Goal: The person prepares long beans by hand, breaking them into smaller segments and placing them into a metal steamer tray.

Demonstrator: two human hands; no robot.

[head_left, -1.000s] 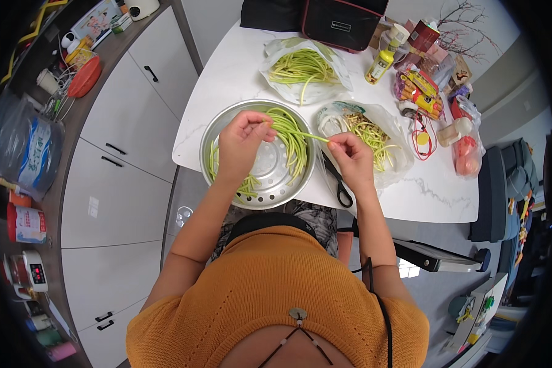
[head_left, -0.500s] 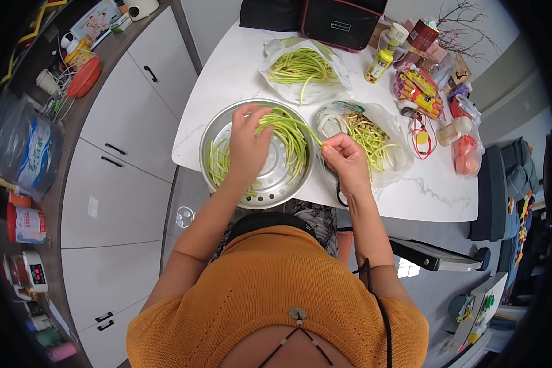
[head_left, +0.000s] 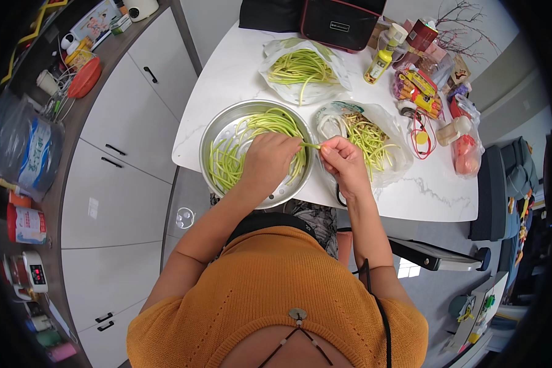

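Between my two hands a green garlic scape is stretched over the right rim of a round metal steamer pan. My left hand, above the pan, has its fingers closed on the scape. My right hand, just right of the rim, pinches the scape's end between thumb and fingers. Long green scapes lie in the pan over its perforated bottom. Under and beyond my right hand is a plastic bag with paler stem pieces. Behind the pan, another bag holds whole scapes.
The white marbled table ends close to my waist. At its far side stand a black case and a yellow bottle. Snack packs, a red cord and a jar crowd the right. White cabinets line the left.
My left hand has moved right and slightly down, closing on the scape near my right hand. Scapes it held over the pan now lie in it. My right hand has hardly moved.
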